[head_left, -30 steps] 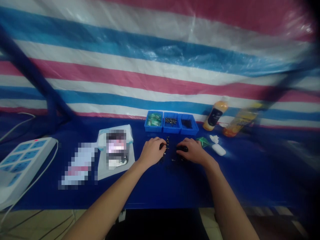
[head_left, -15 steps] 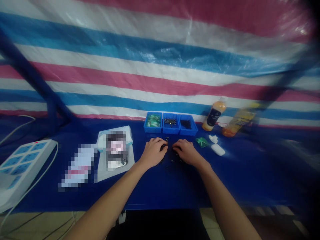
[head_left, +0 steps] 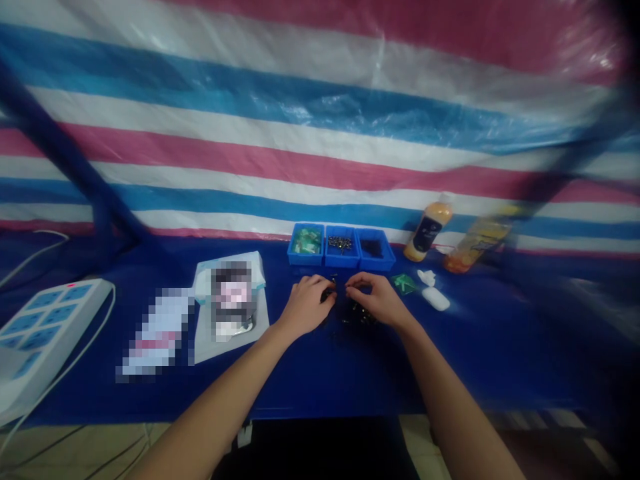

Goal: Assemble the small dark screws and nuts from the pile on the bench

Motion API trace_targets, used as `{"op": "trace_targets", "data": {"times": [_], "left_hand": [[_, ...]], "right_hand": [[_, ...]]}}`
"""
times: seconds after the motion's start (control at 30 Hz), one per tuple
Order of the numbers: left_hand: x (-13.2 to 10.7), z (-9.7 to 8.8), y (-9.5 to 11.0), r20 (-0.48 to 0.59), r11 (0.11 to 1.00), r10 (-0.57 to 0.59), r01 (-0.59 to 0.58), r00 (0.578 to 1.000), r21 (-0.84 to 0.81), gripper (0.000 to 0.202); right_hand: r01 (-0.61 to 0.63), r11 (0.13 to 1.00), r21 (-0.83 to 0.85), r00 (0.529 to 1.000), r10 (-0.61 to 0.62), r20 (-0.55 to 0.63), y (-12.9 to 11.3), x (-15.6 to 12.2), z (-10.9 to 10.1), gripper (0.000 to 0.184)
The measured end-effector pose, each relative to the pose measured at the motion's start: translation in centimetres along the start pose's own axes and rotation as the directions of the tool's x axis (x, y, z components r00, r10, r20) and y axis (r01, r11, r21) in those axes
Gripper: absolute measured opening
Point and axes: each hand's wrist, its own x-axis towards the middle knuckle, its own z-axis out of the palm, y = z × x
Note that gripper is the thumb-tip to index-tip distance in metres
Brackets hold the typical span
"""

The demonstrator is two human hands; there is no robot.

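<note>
Head view: on a smooth deep-blue tabletop (head_left: 310,387), a loose heap of tiny dark and brass-coloured, metallic-looking pieces (head_left: 364,315), glinting in spots, individual shapes too small to make out, lying at eight o'clock of the bare right hand (head_left: 377,297) and partly under its palm. Right thumb and forefinger curved toward each other, tips close together; too blurred to say whether anything is pinched there. Opposite, at nine o'clock, the bare left hand (head_left: 307,303), fingers bent and close together, thumb near the forefinger, a small dark object (head_left: 327,294) showing at the gap; unclear whether gripped or merely touched. Between the hands, a few small loose bits (head_left: 334,279). At twelve o'clock, three rectangular blue plastic bins (head_left: 342,260) side by side. At two o'clock, two plastic bottles (head_left: 428,233) with orange contents.
</note>
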Motion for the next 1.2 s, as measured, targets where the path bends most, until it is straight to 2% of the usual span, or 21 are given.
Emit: {"op": "trace_targets", "data": {"times": [0.13, 0.3, 0.37, 0.43, 0.5, 0.53, 0.6, 0.67, 0.77, 0.87, 0.93, 1.0, 1.2], "left_hand": [[0.0, 0.1, -0.1, -0.002, 1.000, -0.001, 0.001, 1.000, 0.006, 0.024], [0.0, 0.1, -0.2, 0.004, 1.000, 0.013, -0.013, 1.000, -0.005, 0.023], [0.0, 0.0, -0.2, 0.014, 1.000, 0.010, -0.010, 1.000, -0.006, 0.024], [0.0, 0.0, -0.3, 0.020, 1.000, 0.012, -0.012, 1.000, 0.003, 0.024], [0.0, 0.1, -0.3, 0.025, 1.000, 0.020, -0.020, 1.000, 0.009, 0.024], [0.0, 0.1, -0.3, 0.023, 1.000, 0.023, -0.024, 0.999, 0.012, 0.024], [0.0, 0.2, -0.4, 0.017, 0.999, 0.032, -0.032, 0.999, 0.017, 0.024], [0.0, 0.2, -0.4, 0.014, 0.999, 0.040, -0.040, 0.999, 0.018, 0.024], [0.0, 0.2, -0.3, 0.015, 0.999, 0.042, -0.042, 0.999, 0.015, 0.025], [-0.1, 0.1, -0.2, 0.028, 0.999, 0.033, -0.034, 0.999, 0.038, 0.025], [-0.1, 0.1, -0.1, 0.039, 0.997, 0.023, -0.026, 0.999, 0.068, 0.024], [-0.1, 0.0, -0.1, 0.046, 0.996, 0.020, -0.024, 0.999, 0.088, 0.024], [-0.1, 0.0, -0.2, 0.048, 0.997, 0.021, -0.025, 0.999, 0.068, 0.024]], "right_hand": [[-0.040, 0.994, 0.100, 0.999, 0.042, -0.016, -0.3, 0.0, -0.3, 0.020], [-0.102, 0.992, -0.067, 0.981, 0.089, -0.175, 0.4, 0.1, -0.7, 0.037], [-0.147, 0.985, -0.086, 0.966, 0.125, -0.226, 0.7, 0.3, -0.9, 0.043], [-0.166, 0.986, -0.018, 0.939, 0.153, -0.309, 1.1, 0.6, -1.0, 0.044], [-0.138, 0.984, 0.109, 0.888, 0.172, -0.427, 1.4, 1.0, -1.0, 0.039], [-0.109, 0.979, 0.171, 0.871, 0.177, -0.458, 1.5, 1.2, -1.0, 0.042], [-0.082, 0.973, 0.214, 0.867, 0.175, -0.466, 1.6, 1.3, -0.9, 0.056], [-0.096, 0.985, 0.141, 0.896, 0.147, -0.419, 1.5, 1.2, -0.9, 0.054], [-0.091, 0.988, -0.125, 0.959, 0.053, -0.279, 1.2, 0.7, -0.9, 0.036], [-0.022, 0.921, -0.389, 0.996, -0.013, -0.087, 0.6, 0.1, -0.5, 0.028], [0.006, 0.867, -0.498, 1.000, 0.002, 0.014, 0.0, -0.2, 0.1, 0.026], [0.021, 0.829, -0.559, 0.997, 0.021, 0.068, -0.5, -0.4, 0.7, 0.025], [0.056, 0.781, -0.622, 0.993, 0.020, 0.113, -0.9, -0.6, 2.1, 0.030]]}}
